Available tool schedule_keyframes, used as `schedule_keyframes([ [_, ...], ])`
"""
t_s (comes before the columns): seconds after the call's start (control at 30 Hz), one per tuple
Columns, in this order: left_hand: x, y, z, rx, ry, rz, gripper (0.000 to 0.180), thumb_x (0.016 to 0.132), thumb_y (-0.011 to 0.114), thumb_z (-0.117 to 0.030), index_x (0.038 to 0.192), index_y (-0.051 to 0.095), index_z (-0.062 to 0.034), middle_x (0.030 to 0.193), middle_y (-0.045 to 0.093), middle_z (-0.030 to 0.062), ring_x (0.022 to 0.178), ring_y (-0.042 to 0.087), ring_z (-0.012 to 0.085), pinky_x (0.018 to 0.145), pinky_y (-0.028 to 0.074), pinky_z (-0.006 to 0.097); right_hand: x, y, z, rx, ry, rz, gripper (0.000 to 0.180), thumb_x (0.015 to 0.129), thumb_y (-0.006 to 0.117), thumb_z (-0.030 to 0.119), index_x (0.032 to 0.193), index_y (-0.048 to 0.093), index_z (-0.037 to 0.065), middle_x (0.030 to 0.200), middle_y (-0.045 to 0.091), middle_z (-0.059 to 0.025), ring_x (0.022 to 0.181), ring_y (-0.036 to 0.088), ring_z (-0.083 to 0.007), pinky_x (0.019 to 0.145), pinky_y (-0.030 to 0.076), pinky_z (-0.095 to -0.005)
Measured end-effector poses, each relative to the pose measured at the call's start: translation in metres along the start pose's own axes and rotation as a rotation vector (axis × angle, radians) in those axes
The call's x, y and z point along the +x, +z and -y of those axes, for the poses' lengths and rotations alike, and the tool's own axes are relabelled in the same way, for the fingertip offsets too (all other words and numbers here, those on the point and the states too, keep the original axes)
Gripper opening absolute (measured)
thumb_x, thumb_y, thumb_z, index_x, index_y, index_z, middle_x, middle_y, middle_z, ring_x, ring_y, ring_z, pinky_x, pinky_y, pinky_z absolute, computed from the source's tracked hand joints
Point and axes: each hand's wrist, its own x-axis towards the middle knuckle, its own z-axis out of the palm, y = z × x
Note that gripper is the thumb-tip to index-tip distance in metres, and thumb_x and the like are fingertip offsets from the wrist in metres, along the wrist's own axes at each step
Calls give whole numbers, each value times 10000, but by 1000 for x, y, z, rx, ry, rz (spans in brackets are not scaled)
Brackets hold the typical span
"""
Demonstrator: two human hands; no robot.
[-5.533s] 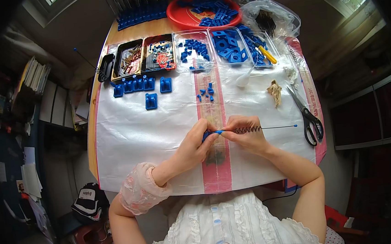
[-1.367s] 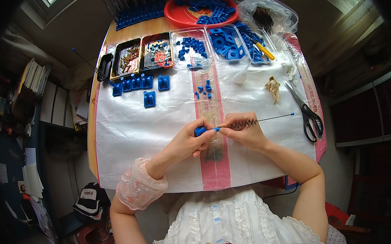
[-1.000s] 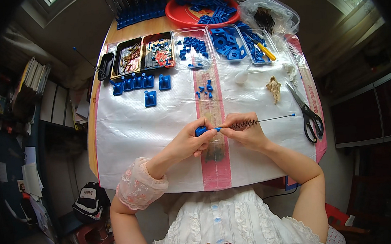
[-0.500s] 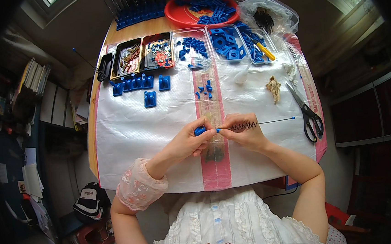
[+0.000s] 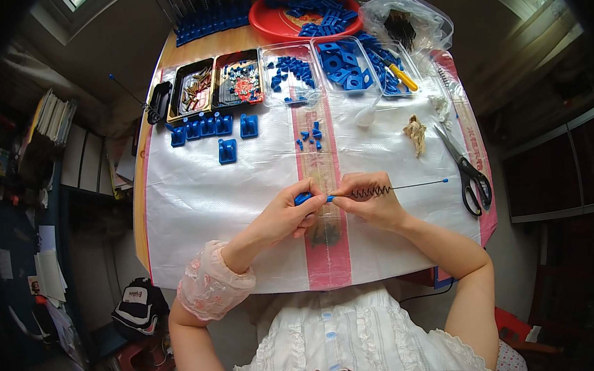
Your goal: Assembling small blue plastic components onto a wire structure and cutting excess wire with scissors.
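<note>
My left hand [image 5: 297, 210] is closed around a blue plastic part [image 5: 303, 198], most of which the fingers hide. In a pinch, my right hand [image 5: 371, 199] holds a black coiled spring rod [image 5: 374, 191]. Its thin straight end runs out to the right and carries a small blue tip [image 5: 445, 181]. Between my fingertips a bit of blue shows where the rod and the part meet; whether they are joined is hidden. Several small blue pieces [image 5: 317, 134] lie on the sheet beyond my hands. To the far left stand several blue bracket-like bases [image 5: 227, 150].
A row of trays crosses the far side, with screws [image 5: 196, 87], small metal nuts [image 5: 245, 81] and blue parts [image 5: 345, 66]. Behind is a red basin [image 5: 260, 29]. At right lie black scissors [image 5: 474, 178], a crumpled cloth [image 5: 416, 134] and a yellow-handled tool [image 5: 404, 78].
</note>
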Motion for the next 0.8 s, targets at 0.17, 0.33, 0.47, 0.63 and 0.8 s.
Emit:
schedule_keyframes([
  [0.17,0,2,-2,24,-7,-17,181,1012,582,-263,939,508,-115,661,388,-75,523,341,10,408,273,176,1,-1,-1,-40,-14,11,63,848,724,-13,907,731,-34,842,687,-20,742,615,-37,619,483,-181],
  [0.33,0,2,-2,56,2,-12,179,1023,559,-266,937,511,-116,659,388,-72,525,347,12,404,277,181,0,1,1,-5,-5,-11,55,848,722,-11,899,731,-30,820,685,-11,730,606,-31,612,473,-181],
  [0.47,2,-2,2,-137,-22,9,167,1049,484,-279,1038,505,-113,753,447,-32,549,387,23,395,306,174,1,-1,-3,-9,11,-10,59,849,720,-6,902,728,-31,804,674,1,706,586,-22,586,451,-176],
  [0.63,0,2,-2,-267,27,15,171,1064,423,-276,1183,449,-156,877,490,7,570,431,36,413,403,164,0,-2,-3,30,55,-5,66,851,716,-4,910,723,-33,789,659,12,686,565,-13,563,428,-175],
  [0.8,4,-2,5,-251,28,18,164,1074,393,-285,1180,442,-170,869,494,2,568,436,38,430,453,170,1,-2,-8,15,26,-4,64,853,713,-3,908,720,-36,788,662,16,689,568,-11,567,430,-173],
])
